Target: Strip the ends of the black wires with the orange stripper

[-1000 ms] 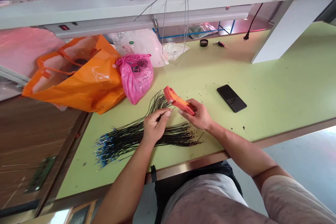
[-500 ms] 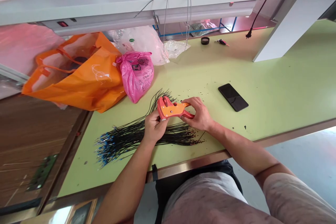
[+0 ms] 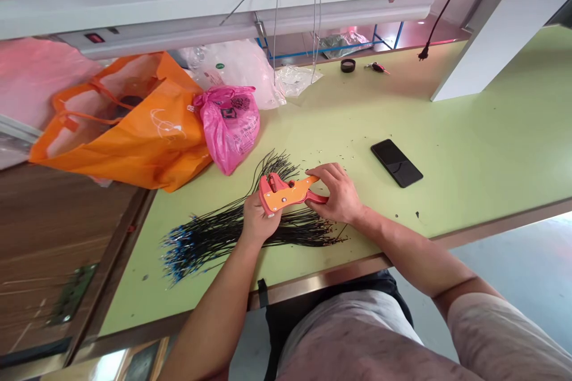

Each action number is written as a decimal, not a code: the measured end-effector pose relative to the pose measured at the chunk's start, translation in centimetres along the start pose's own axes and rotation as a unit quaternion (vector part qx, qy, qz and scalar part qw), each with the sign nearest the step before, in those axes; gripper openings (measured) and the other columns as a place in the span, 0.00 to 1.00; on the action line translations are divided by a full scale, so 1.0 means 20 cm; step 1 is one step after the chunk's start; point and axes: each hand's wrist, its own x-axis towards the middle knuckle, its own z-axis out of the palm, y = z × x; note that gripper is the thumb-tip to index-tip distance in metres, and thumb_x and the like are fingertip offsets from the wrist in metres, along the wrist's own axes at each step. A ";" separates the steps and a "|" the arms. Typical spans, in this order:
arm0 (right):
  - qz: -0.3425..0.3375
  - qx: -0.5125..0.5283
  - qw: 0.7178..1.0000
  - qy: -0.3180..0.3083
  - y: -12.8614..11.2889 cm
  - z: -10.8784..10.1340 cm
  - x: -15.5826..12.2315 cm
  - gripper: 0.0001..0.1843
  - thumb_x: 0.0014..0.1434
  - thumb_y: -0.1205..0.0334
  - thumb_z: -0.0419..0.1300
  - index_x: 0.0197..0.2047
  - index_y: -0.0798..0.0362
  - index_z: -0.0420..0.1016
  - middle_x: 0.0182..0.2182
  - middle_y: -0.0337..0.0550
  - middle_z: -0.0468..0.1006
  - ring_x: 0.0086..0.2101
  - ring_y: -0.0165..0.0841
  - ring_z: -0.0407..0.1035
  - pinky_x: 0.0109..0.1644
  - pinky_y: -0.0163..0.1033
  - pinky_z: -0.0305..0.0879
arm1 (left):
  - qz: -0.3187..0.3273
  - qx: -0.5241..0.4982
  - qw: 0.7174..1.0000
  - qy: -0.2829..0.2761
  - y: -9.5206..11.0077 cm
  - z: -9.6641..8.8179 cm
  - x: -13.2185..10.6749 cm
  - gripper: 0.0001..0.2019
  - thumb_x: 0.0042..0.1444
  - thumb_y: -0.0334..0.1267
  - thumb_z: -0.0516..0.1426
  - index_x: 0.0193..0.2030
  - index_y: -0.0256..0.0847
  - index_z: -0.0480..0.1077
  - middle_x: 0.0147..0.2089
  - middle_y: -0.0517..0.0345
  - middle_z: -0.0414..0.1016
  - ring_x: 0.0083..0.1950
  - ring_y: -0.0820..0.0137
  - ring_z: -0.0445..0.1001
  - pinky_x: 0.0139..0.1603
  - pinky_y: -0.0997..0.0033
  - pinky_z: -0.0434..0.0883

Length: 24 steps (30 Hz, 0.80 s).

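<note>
1. An orange wire stripper (image 3: 286, 192) is being held between both hands, its long axis running roughly sideways across the view (head toward the left hand (image 3: 257, 220), handles toward the right hand (image 3: 337, 193)).
2. The left hand is being curled closed under the head; whether a wire is being pinched there too is hard to tell from this angle.
3. The handles are being gripped by the right hand, its fingers wrapped over them.
4. A bundle of black wires with blue ends (image 3: 232, 232) is being left lying just below the tool, nearer the left hand.

A single camera worn on the person's head looks forward and down — close over the left hand (image 3: 259, 220), right hand (image 3: 337, 193) and green worktop (image 3: 469, 155), with a white shelf (image 3: 179, 3) along the top.
</note>
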 end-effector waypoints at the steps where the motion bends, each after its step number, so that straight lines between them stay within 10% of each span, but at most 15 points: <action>1: 0.003 -0.004 1.000 0.002 0.00 0.00 0.00 0.25 0.63 0.53 0.69 0.62 0.49 0.76 0.52 0.52 0.84 0.52 0.47 0.76 0.58 0.57 0.77 | 0.010 -0.004 1.000 0.001 0.00 0.00 0.00 0.08 0.62 0.44 0.70 0.37 0.44 0.84 0.40 0.49 0.90 0.38 0.60 0.88 0.42 0.59 0.88; 13: 0.019 -0.024 0.999 -0.027 -0.01 -0.02 0.00 0.27 0.59 0.58 0.70 0.61 0.49 0.78 0.51 0.51 0.85 0.50 0.46 0.77 0.57 0.54 0.75 | -0.038 -0.107 0.993 0.038 0.01 0.02 0.01 0.19 0.52 0.58 0.75 0.33 0.44 0.83 0.38 0.51 0.90 0.37 0.61 0.88 0.43 0.62 0.88; 24: 0.043 -0.026 0.999 -0.016 -0.02 -0.03 0.02 0.25 0.64 0.50 0.70 0.61 0.49 0.79 0.49 0.52 0.85 0.49 0.47 0.76 0.57 0.56 0.75 | -0.029 0.042 0.998 -0.043 0.09 -0.03 0.03 0.20 0.62 0.58 0.69 0.41 0.40 0.85 0.43 0.45 0.90 0.46 0.57 0.89 0.54 0.59 0.86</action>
